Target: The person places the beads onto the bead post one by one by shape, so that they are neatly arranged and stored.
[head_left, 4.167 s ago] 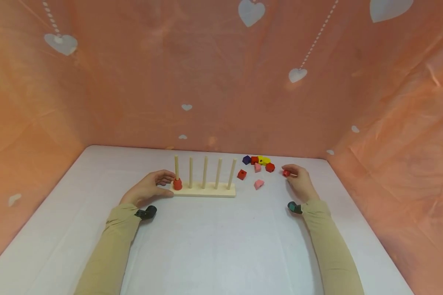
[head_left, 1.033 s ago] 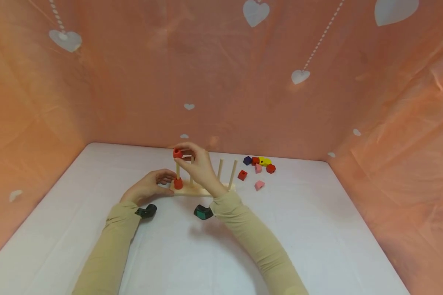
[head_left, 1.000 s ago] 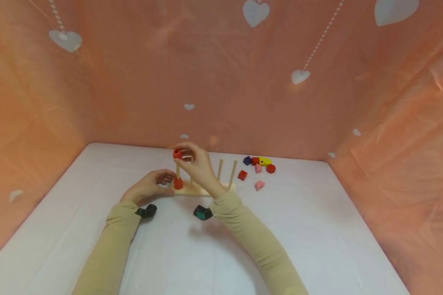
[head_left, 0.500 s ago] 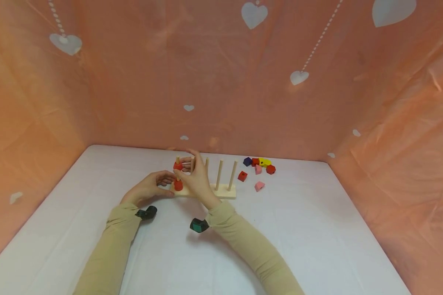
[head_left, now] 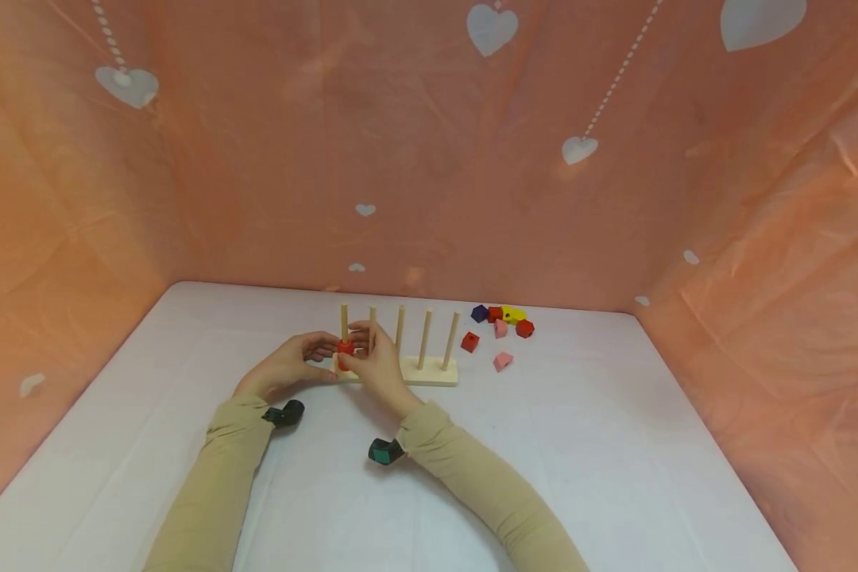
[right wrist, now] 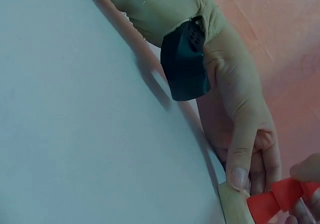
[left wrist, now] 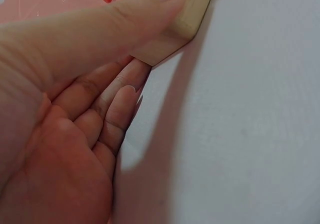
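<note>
A wooden peg board [head_left: 430,373] with a row of upright pegs stands towards the back of the table. My left hand [head_left: 280,369] holds its left end, with the thumb [left wrist: 115,31] on the near side of the wood. Around the leftmost peg [head_left: 344,319], my right hand [head_left: 380,364] pinches a red bead [head_left: 345,347] low down, between thumb and fingers. Beneath it on the same peg sits another red piece [right wrist: 262,207], partly hidden by the thumb in the head view. The other pegs carry no beads.
Loose beads lie right of the board: a dark blue one [head_left: 480,313], yellow ones [head_left: 512,315], pink ones [head_left: 503,361] and red ones [head_left: 469,342]. Patterned orange cloth [head_left: 429,159] rises behind the white table [head_left: 615,445] and at both sides.
My right hand has carried a red bead from the far right to the leftmost peg and slid it down from the top. My left hand stays at the board's left end.
</note>
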